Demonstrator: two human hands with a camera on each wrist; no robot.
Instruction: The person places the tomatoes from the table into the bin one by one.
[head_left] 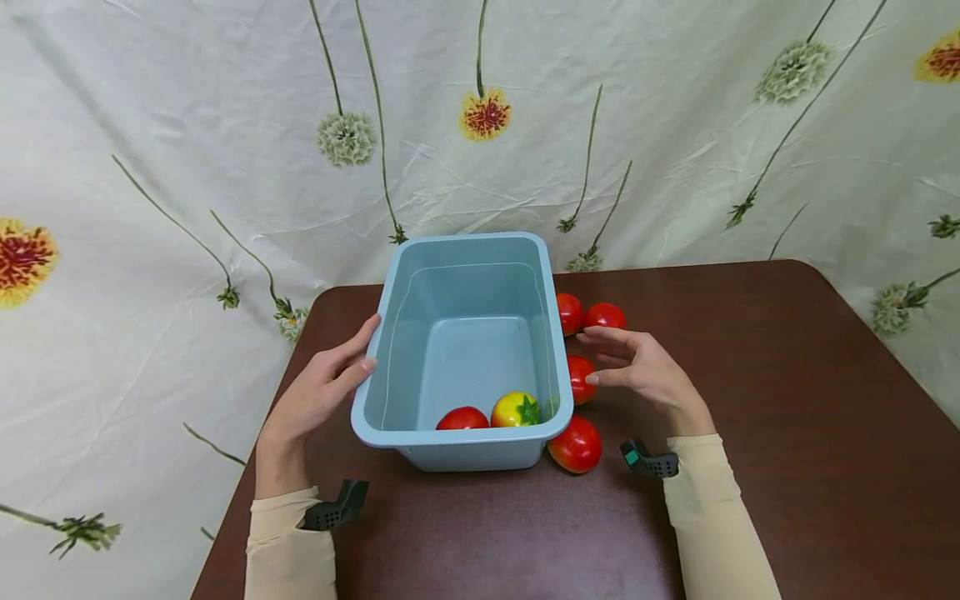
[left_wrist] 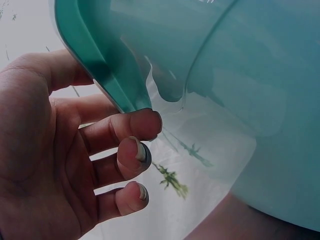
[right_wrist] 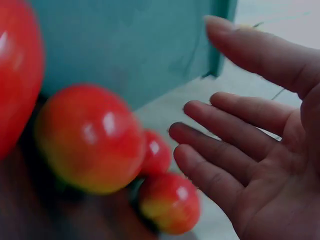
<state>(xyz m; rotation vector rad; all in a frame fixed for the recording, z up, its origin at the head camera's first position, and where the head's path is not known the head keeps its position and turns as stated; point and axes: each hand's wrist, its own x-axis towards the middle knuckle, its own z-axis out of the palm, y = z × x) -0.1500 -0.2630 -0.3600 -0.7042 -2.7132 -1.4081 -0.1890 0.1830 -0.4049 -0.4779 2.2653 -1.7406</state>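
A light blue plastic bin (head_left: pixel 461 438) stands on the table, a red tomato (head_left: pixel 462 418) and a yellow-and-red tomato with a green leaf top (head_left: pixel 515 409) inside at its near end. My left hand (head_left: pixel 318 396) holds the bin's left rim; in the left wrist view, fingers (left_wrist: pixel 142 124) curl under the rim while the thumb goes behind it. Along the bin's right side lie several red tomatoes (head_left: pixel 576 445). Over them hovers my right hand (head_left: pixel 645 371), fingers loosely spread and nothing held. In the right wrist view its palm faces the tomatoes (right_wrist: pixel 90 137), apart from them.
The dark brown table (head_left: pixel 757 400) extends to the right of the right hand. Behind it hangs a white cloth (head_left: pixel 247 100) printed with flowers. A black wrist strap (head_left: pixel 330 510) sits on the left wrist, and another (head_left: pixel 652 461) on the right.
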